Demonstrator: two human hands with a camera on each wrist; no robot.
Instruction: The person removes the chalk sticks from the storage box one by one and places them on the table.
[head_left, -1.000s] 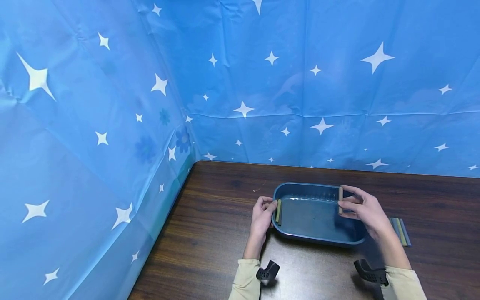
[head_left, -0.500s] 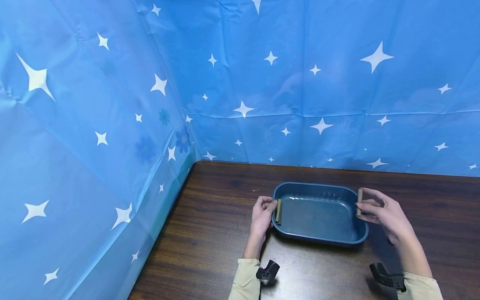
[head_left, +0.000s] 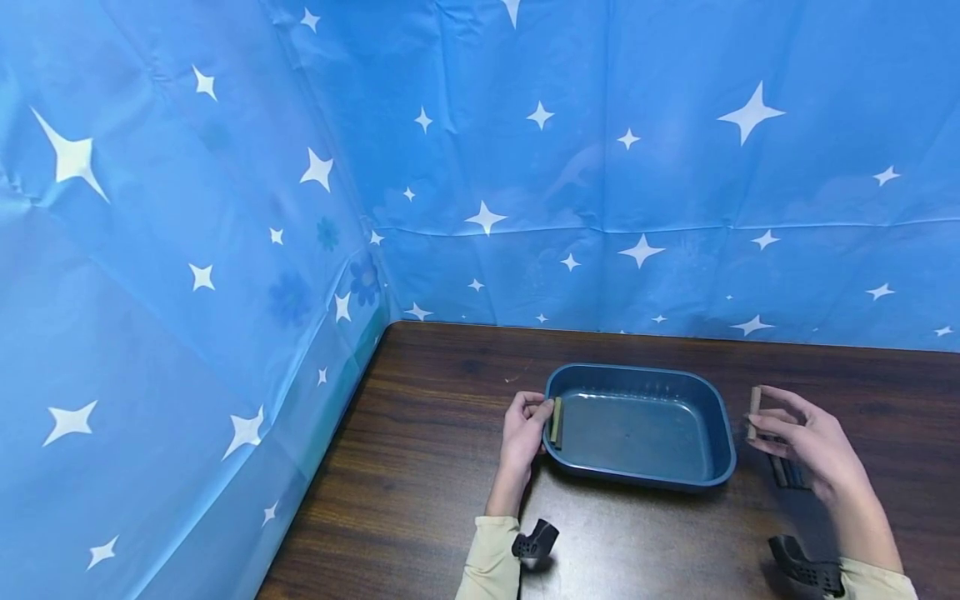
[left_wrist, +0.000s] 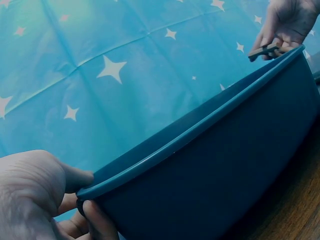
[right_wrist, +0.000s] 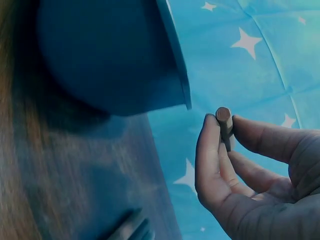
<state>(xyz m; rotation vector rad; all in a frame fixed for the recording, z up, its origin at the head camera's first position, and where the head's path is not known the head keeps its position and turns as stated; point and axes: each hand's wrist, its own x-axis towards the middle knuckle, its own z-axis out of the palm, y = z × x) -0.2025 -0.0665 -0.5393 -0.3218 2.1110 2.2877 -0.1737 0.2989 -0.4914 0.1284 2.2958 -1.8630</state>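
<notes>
My left hand (head_left: 521, 433) grips the left end of a blue rectangular basin (head_left: 637, 429), thumb over the rim and fingers below it, as the left wrist view shows. A yellow-green stick (head_left: 557, 422) lies inside by that thumb, a darker one beside it. Off the basin's right end, my right hand (head_left: 817, 446) pinches a short brown stick (head_left: 754, 412) between thumb and fingertips. In the right wrist view the round end of this stick (right_wrist: 223, 114) faces the camera. Below the right hand, several sticks (head_left: 787, 473) lie on the table, partly hidden and in shadow.
The dark wood-grain table (head_left: 435, 417) meets a blue star-patterned curtain (head_left: 675, 183) behind it. More curtain (head_left: 150, 333) hangs along its left side. Black camera mounts are worn on both wrists.
My right hand has carried the brown stick rightward, from over the basin to outside its right end, above the loose sticks. The left hand and basin stay in place.
</notes>
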